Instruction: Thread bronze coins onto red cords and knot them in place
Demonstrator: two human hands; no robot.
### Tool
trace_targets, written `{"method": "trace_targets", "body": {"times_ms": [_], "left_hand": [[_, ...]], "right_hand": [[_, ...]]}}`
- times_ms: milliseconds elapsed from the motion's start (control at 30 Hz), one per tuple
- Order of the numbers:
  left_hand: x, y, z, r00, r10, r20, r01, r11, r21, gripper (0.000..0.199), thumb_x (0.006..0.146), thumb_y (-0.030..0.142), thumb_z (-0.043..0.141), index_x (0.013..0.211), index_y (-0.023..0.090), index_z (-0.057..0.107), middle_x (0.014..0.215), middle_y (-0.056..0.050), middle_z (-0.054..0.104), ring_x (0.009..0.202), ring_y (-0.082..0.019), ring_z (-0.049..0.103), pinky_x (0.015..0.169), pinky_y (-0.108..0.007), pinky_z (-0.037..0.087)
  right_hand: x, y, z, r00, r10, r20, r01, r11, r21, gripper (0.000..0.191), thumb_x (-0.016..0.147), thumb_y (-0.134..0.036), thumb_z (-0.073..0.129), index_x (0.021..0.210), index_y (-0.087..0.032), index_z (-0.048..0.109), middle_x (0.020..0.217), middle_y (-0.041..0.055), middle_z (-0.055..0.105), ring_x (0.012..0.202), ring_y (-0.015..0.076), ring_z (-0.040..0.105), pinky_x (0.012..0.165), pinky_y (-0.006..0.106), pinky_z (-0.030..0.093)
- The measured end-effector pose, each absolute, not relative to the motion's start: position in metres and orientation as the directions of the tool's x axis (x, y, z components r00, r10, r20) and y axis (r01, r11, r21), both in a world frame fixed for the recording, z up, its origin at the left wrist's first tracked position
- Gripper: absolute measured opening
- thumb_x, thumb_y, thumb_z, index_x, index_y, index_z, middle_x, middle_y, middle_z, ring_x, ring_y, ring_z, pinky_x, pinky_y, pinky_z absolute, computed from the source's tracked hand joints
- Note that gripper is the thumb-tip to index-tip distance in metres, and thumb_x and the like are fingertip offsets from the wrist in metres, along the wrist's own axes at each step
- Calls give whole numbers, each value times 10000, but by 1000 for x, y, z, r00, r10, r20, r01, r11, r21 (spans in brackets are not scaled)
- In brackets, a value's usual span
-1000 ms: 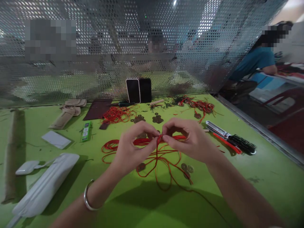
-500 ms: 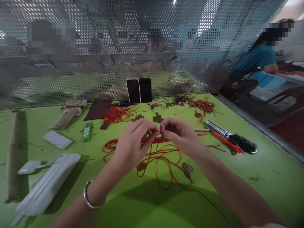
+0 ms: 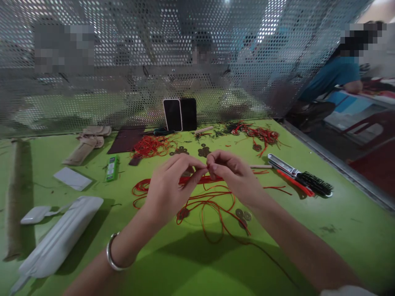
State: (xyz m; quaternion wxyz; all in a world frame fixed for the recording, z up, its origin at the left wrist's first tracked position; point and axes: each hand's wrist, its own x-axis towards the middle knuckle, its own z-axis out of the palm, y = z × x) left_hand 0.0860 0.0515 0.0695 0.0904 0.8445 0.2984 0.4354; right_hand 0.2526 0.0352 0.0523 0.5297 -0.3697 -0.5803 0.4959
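Observation:
My left hand (image 3: 173, 185) and my right hand (image 3: 236, 176) meet fingertip to fingertip above the middle of the green table. Both are closed in a pinch; whatever sits between the fingertips is too small and covered to make out. Under and in front of them lie loose loops of red cord (image 3: 212, 202), partly hidden by the hands. Several round coins with holes (image 3: 247, 215) rest near my right wrist, and another coin (image 3: 184, 213) lies under the cord by my left hand. More coins (image 3: 203, 151) are grouped just beyond my fingers.
Right of my hands lie a black hairbrush (image 3: 313, 184) and a red-handled tool (image 3: 291, 181). At left are a white pouch (image 3: 61, 238), a green packet (image 3: 112, 167) and a white card (image 3: 72, 179). Two phones (image 3: 173, 115) lean on the perforated metal screen (image 3: 123, 102). A person in blue (image 3: 336, 76) sits beyond.
Both hands stay almost in place, fingertips still together, with a slight shift of the right fingers. The whole view has tilted a little, so table items appear slightly higher and further left.

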Motion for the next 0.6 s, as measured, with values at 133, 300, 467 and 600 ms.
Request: {"method": "trace_targets", "body": {"times_ms": [133,300,467,600], "left_hand": [[84,52,74,594,572,566,243,-798,551,40,883,160,515,876,197,528,799,3,572,740,-105,542,677,-211,440],[78,50,78,756,583,299,150,-598,787,108,933,264,413,904,193,489,770,5,485,659,-94,454,585,-193,414],[77,52,81,765,595,247,110,-498,860,189,928,311,435,806,174,477,672,35,397,582,-71,370,525,-178,343],[75,51,82,762,614,207,8,-329,944,204,884,344,519,779,175,475,637,34,378,544,-73,345,465,-189,298]], "right_hand": [[251,34,53,-146,963,228,-181,201,-963,54,827,-221,485,799,-182,509,676,-29,444,599,83,424,564,208,369],[248,31,57,-185,961,206,-227,162,-960,51,817,-184,467,780,-172,500,679,-24,461,613,82,420,574,208,355],[243,26,56,-178,963,201,-222,159,-962,56,838,-185,473,805,-178,518,671,-35,426,612,79,404,573,210,335],[243,28,58,-76,979,191,-314,159,-936,56,821,-212,521,778,-185,544,643,-42,426,575,73,404,538,197,342]]}}
